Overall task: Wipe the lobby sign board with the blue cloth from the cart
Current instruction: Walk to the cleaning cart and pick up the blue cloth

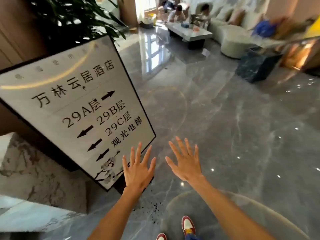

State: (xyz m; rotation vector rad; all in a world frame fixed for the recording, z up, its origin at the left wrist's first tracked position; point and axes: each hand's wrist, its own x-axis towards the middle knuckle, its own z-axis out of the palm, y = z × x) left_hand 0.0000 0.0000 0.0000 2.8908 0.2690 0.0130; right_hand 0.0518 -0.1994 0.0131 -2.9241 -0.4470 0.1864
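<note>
A polished grey marble floor [216, 135] with pale veins fills most of the view and mirrors window light and small ceiling lamps. The lobby sign board [76, 108], white with a thin black frame and black lettering and arrows, stands tilted at the left of the view, in front of a leafy green plant [74, 16] and beside a pale marble ledge [34, 172]. The left hand [138, 170] is spread flat, fingers apart and holding nothing, in front of the board's lower right corner; whether it touches the board cannot be told. The right hand [186, 163] is likewise spread and holds nothing, above the bare floor just beside it. At the far end are a low table [190, 32], pale sofas [232, 40] and seated people, blurred. Red-and-white shoes [187, 226] show at the bottom edge.
</note>
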